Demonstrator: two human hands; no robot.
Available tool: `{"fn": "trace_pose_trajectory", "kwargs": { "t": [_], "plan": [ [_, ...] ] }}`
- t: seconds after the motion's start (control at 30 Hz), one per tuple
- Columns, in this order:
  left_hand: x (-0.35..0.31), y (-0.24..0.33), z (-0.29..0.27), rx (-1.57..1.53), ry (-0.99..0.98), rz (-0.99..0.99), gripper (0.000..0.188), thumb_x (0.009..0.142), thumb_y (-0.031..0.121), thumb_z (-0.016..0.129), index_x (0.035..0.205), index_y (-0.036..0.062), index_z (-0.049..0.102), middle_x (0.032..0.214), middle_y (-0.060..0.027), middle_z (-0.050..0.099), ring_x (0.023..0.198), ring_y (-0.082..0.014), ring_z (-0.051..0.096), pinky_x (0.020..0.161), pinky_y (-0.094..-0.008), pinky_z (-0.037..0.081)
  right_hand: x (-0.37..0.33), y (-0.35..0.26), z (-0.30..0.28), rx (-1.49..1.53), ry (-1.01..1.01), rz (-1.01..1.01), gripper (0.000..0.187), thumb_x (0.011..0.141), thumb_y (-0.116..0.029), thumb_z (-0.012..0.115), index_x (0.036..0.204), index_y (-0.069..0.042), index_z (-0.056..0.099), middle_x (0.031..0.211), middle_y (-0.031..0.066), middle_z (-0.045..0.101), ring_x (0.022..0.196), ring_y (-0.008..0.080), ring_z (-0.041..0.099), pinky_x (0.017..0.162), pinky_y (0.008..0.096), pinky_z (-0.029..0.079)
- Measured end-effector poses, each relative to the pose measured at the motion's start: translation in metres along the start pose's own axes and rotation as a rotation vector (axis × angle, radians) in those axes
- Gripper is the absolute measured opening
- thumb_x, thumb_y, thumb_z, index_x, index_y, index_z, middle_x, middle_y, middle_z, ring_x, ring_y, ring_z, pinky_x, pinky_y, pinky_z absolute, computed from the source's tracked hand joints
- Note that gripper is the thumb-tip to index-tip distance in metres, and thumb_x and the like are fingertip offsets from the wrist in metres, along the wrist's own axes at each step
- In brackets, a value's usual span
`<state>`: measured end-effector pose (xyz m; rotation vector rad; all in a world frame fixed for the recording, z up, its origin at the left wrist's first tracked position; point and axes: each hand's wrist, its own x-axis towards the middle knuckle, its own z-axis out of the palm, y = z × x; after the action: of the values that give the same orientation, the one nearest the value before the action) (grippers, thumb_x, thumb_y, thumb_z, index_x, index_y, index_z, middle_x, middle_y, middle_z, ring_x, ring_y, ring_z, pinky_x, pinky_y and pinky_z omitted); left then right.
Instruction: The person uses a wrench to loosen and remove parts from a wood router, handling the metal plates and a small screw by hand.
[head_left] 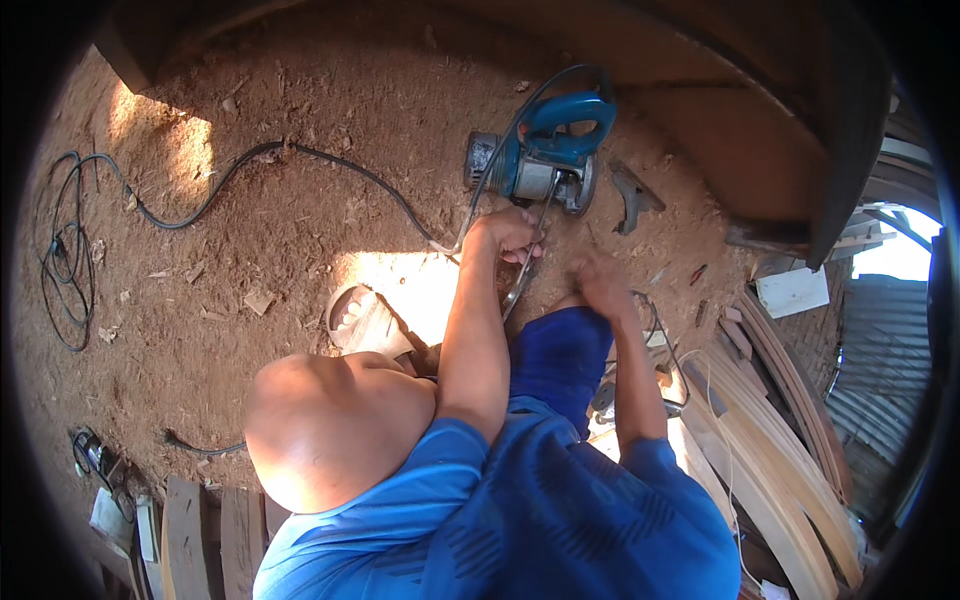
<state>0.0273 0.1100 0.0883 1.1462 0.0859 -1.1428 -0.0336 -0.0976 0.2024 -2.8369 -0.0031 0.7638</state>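
A teal power tool [570, 125] with a loop handle and a silver motor body lies on the dirt ground ahead of me; it looks like a circular saw. My left hand [512, 235] is closed around a long thin metal bar [547, 200], perhaps a wrench. The bar's far end meets the tool's metal side, and its near end reaches down toward my blue-clad leg. To the right, beside my knee, my right hand [603, 283] is blurred with its fingers curled; whether it holds anything does not show. A grey metal piece [635, 198] lies right of the power tool.
A dark cord [340, 162] crosses the ground to a tangled coil [65, 260] at the left. Long curved wooden boards [765, 450] are stacked at the right. More planks [190, 530] lie at the lower left. A large brown wooden piece [740, 140] overhangs the upper right.
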Motion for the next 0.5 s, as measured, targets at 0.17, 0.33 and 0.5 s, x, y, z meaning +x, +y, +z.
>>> {"fn": "trace_pose_trajectory", "kwargs": {
  "t": [0.17, 0.33, 0.5],
  "plan": [
    [0.018, -0.011, 0.014, 0.091, 0.011, -0.01, 0.011, 0.092, 0.017, 0.061, 0.095, 0.0088, 0.068, 0.08, -0.0015, 0.069, 0.065, -0.0107, 0.06, 0.055, -0.0266, 0.05, 0.128, 0.038, -0.021, 0.879, 0.235, 0.437, 0.023, 0.097, -0.022, 0.059, 0.105, -0.002, 0.068, 0.087, 0.0054, 0.071, 0.07, 0.0155, 0.065, 0.056, 0.029, 0.05],
    [0.026, -0.02, 0.022, 0.16, 0.125, -0.004, 0.027, 0.088, 0.019, 0.062, 0.111, 0.0067, 0.07, 0.085, -0.0081, 0.071, 0.073, -0.0179, 0.065, 0.062, -0.0317, 0.051, 0.153, 0.045, -0.011, 1.182, 0.142, 0.443, 0.013, 0.096, -0.019, 0.063, 0.101, -0.009, 0.069, 0.081, -0.0017, 0.065, 0.067, 0.0095, 0.062, 0.052, 0.0256, 0.052],
    [0.03, -0.022, 0.027, 0.219, 0.327, 0.032, 0.038, 0.087, 0.024, 0.06, 0.12, 0.0052, 0.068, 0.101, -0.0195, 0.072, 0.095, -0.0296, 0.069, 0.086, -0.0375, 0.051, 0.169, 0.063, -0.006, 1.14, 0.026, 0.353, 0.02, 0.098, -0.012, 0.058, 0.113, -0.004, 0.068, 0.094, 0.0021, 0.073, 0.074, 0.0115, 0.069, 0.061, 0.0267, 0.058]
  ]
}}
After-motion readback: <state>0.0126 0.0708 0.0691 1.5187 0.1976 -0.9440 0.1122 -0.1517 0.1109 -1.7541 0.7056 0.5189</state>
